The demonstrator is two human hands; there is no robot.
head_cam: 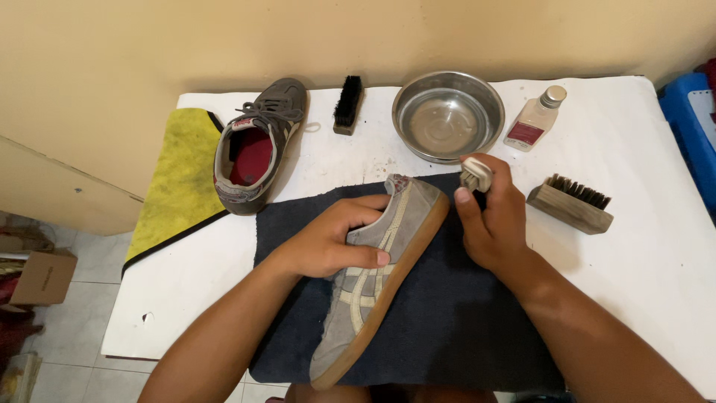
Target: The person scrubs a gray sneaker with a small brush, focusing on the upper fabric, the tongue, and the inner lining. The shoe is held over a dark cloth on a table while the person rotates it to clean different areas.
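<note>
White table by a beige wall; on its dark towel, the shoe lies diagonally, toe toward the person. Left hand clamps the shoe, right hand grips a small brush.

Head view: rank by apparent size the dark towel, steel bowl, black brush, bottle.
1. Dark towel, clearly largest.
2. Steel bowl.
3-4. Bottle and black brush look about alike; not ranked. All but the towel lie at the table's far edge.
</note>
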